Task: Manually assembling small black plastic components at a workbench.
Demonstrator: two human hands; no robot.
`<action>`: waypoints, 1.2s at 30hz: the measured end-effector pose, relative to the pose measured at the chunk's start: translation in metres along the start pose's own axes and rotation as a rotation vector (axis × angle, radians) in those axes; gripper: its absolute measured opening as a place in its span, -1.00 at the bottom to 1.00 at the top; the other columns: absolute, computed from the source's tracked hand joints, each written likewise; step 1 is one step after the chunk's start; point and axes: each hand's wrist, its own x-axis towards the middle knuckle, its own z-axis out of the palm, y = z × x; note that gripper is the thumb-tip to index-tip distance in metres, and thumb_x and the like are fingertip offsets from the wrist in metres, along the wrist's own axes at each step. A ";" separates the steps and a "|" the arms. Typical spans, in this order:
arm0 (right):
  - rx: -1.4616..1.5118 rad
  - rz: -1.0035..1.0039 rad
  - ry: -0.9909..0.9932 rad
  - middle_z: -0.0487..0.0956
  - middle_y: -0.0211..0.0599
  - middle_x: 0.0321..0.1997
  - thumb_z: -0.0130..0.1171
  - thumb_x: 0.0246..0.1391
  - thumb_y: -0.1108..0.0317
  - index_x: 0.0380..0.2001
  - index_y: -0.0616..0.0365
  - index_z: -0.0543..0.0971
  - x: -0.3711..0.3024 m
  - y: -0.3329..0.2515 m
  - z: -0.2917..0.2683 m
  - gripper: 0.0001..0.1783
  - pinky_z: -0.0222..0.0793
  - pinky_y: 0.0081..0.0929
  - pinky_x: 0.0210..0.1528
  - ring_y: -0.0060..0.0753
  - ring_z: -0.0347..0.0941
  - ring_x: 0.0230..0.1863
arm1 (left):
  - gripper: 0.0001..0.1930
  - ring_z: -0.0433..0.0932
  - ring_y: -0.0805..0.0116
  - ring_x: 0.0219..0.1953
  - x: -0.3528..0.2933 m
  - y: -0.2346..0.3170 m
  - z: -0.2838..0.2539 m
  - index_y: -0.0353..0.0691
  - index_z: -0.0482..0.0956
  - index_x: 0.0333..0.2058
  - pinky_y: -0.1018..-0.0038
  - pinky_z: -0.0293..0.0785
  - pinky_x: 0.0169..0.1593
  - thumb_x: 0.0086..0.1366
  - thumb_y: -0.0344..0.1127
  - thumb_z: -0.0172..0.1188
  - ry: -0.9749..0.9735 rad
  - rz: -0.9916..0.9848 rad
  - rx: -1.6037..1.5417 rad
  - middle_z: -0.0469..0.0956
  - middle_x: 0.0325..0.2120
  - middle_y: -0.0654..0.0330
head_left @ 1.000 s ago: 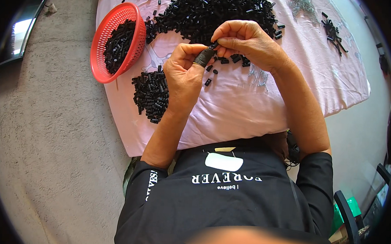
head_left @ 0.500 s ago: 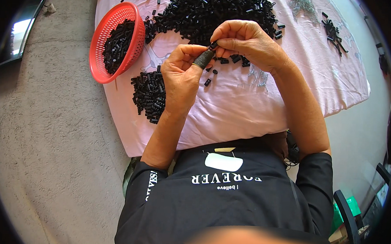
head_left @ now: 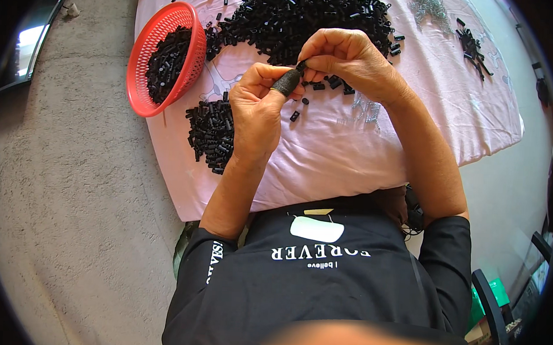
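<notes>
A small black piece [head_left: 301, 67], partly hidden by fingers from my remote viewpoint, is pinched between the left hand [head_left: 256, 110] and right hand [head_left: 358, 62] over the pink cloth [head_left: 330, 153], well in from its near edge, between left and right edges.

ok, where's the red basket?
Head view, upper left: red basket sits at left edge of pink cloth, up-left of the black pile by the left hand.
</notes>
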 end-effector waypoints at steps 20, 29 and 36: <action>0.096 0.071 -0.049 0.59 -0.42 -0.35 0.18 0.19 0.39 -0.14 0.24 0.55 -0.002 -0.002 -0.002 -0.79 0.47 -0.69 -0.24 -0.68 0.51 -0.35 | -0.74 0.54 0.54 -0.25 -0.001 0.003 0.003 -0.35 0.52 -0.16 0.61 0.51 -0.09 0.17 -0.56 0.32 -0.109 0.169 0.176 0.56 -0.27 0.24; 0.073 0.075 -0.106 0.58 -0.43 -0.34 0.17 0.18 0.40 -0.10 0.24 0.51 -0.002 -0.001 -0.003 -0.76 0.45 -0.70 -0.26 -0.69 0.49 -0.35 | -0.61 0.47 0.53 -0.38 0.008 0.004 -0.004 -0.29 0.57 -0.10 0.60 0.48 -0.22 0.05 -0.50 0.39 -0.179 0.290 0.465 0.52 -0.33 0.26; 0.107 0.123 -0.114 0.57 -0.45 -0.32 0.22 0.14 0.41 -0.07 0.20 0.47 -0.003 -0.002 -0.002 -0.71 0.39 -0.76 -0.30 -0.75 0.45 -0.38 | -0.61 0.45 0.47 -0.42 0.014 0.012 -0.003 -0.25 0.60 -0.12 0.56 0.45 -0.29 0.01 -0.48 0.38 -0.248 0.372 0.618 0.50 -0.35 0.23</action>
